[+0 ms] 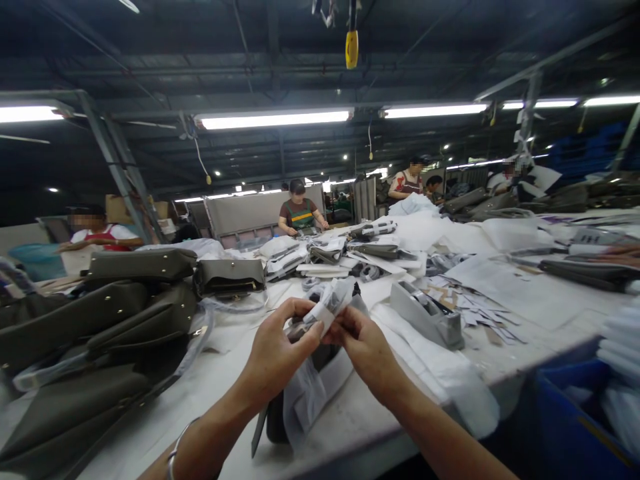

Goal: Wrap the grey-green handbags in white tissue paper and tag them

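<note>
Near the front of the table, my left hand [283, 343] is closed around a bundle wrapped in white tissue paper [327, 307], thumb pressed on its near side. My right hand [363, 340] pinches the same wrapping from the right, fingertips close to the left thumb. What lies inside the wrapping is mostly hidden. Below both hands, a dark olive handbag [277, 420] stands at the table's front edge, partly covered by loose translucent wrapping [315, 400]. To its right sits a grey tape dispenser [430, 317].
Olive handbags [120, 320] pile up on the left. Wrapped items [325, 257] heap mid-table, and paper tags [470, 307] lie scattered on the right. A blue bin [580, 413] stands below the right edge. Co-workers [301, 210] sit across the table.
</note>
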Tool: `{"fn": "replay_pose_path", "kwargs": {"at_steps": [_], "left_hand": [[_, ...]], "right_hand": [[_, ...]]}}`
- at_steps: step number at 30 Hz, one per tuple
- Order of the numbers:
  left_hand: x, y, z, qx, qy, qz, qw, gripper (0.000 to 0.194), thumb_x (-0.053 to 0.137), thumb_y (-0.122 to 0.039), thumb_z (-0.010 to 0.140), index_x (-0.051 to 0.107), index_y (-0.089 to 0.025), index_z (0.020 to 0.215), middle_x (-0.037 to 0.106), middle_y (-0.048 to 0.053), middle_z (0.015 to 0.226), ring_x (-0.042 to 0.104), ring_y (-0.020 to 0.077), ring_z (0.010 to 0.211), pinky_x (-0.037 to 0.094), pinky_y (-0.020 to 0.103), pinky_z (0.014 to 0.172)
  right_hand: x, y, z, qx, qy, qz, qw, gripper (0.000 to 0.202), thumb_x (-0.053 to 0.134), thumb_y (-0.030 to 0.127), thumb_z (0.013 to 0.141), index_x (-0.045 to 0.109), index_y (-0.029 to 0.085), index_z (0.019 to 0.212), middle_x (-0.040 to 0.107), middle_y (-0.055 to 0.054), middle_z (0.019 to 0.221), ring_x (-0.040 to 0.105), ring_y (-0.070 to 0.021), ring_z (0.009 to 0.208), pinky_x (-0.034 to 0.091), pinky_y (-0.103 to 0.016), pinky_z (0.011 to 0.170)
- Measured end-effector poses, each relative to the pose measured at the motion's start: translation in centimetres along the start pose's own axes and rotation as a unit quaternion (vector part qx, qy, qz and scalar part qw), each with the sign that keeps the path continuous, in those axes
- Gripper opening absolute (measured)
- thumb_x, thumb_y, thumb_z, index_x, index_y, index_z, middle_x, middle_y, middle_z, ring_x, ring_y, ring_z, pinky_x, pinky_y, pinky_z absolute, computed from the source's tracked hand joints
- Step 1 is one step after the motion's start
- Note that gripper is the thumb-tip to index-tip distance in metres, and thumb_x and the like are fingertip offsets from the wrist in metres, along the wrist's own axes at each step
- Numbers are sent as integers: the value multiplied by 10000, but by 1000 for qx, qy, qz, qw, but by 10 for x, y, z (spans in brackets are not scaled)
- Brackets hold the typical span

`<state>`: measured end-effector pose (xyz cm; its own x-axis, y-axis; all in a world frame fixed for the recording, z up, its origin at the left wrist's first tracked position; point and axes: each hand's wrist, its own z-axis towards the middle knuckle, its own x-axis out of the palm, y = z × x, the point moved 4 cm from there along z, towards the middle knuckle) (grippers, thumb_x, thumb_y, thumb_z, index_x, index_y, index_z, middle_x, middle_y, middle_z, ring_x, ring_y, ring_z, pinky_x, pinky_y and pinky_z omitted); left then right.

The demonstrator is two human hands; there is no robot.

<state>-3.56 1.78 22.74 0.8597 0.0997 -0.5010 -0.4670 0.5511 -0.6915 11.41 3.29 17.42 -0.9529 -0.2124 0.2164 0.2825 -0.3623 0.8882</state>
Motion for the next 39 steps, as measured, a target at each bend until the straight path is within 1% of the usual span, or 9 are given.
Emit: {"fn": "replay_pose_path", "kwargs": {"at_steps": [4, 8, 15, 18, 21, 23, 27, 33, 39], "left_hand": [[-1, 1, 2, -1, 11, -40, 999, 148, 623, -289, 860, 646, -219, 988, 692, 1, 957, 635, 185, 920, 463, 298, 852], [0, 2, 3, 8, 17, -41, 999, 140, 621, -304, 876, 644, -217, 984, 683, -3, 951, 633, 177, 911, 462, 288, 842], [1, 2, 2, 8, 27, -27, 999, 166, 635, -311, 864, 664, -216, 997, 700, 0, 947, 638, 178, 891, 478, 278, 819], [-2, 10, 6, -16, 20, -43, 999, 207, 636, -349, 862, 672, -202, 1003, 707, 10, 922, 649, 177, 836, 493, 277, 768], [-3, 16, 8, -21, 10, -48, 999, 212, 642, -356, 854, 675, -198, 992, 710, 13, 925, 658, 177, 833, 500, 277, 763], [-2, 15, 7, -2, 16, -35, 999, 199, 650, -344, 854, 674, -206, 995, 711, 11, 950, 661, 182, 882, 498, 279, 807], [-3, 7, 4, 33, 9, 7, 999, 204, 642, -337, 875, 677, -226, 1042, 710, 10, 1031, 647, 190, 978, 482, 280, 879], [-23, 13, 1, 2, -38, -12, 999, 401, 460, -523, 977, 694, -214, 1084, 720, 40, 1032, 663, 207, 929, 510, 301, 822], [-27, 39, -14, -52, -37, -10, 998, 520, 439, -596, 961, 605, -249, 1311, 613, 43, 1371, 516, 262, 1309, 385, 393, 1119]], "right_hand": [[2, 2, 0, 46, -19, 80, 996, 315, 819, 429, 725, 713, 183, 890, 700, -21, 826, 623, -135, 723, 539, -265, 710], [3, 3, 1, 76, -33, 81, 993, 380, 861, 470, 638, 734, 168, 831, 685, -25, 797, 614, -137, 700, 551, -258, 643], [-7, -6, 14, 65, -58, -64, 994, 285, 788, 448, 698, 756, 172, 763, 616, 1, 558, 569, -148, 541, 493, -282, 556], [-10, 2, 11, 11, -12, -160, 987, 186, 727, 385, 783, 782, 214, 835, 703, -22, 700, 637, -198, 689, 520, -333, 693], [-6, 8, 1, 40, 58, -46, 996, 286, 669, 466, 862, 773, 234, 994, 740, -40, 1003, 648, -230, 1007, 488, -381, 955], [0, 8, -5, 96, 71, 62, 991, 372, 657, 538, 868, 756, 218, 1031, 723, -53, 1085, 628, -226, 1085, 461, -391, 1013], [10, 9, -3, 129, 10, 118, 985, 383, 805, 502, 743, 758, 181, 947, 729, -55, 1028, 640, -190, 1013, 469, -325, 966], [10, 12, 26, 119, -55, 95, 987, 407, 854, 520, 653, 761, 173, 846, 743, -38, 899, 663, -157, 853, 505, -269, 825], [-6, 8, 34, 49, 84, -78, 992, 661, 544, 753, 821, 779, 140, 898, 753, -106, 855, 704, -207, 824, 543, -297, 699]]}}
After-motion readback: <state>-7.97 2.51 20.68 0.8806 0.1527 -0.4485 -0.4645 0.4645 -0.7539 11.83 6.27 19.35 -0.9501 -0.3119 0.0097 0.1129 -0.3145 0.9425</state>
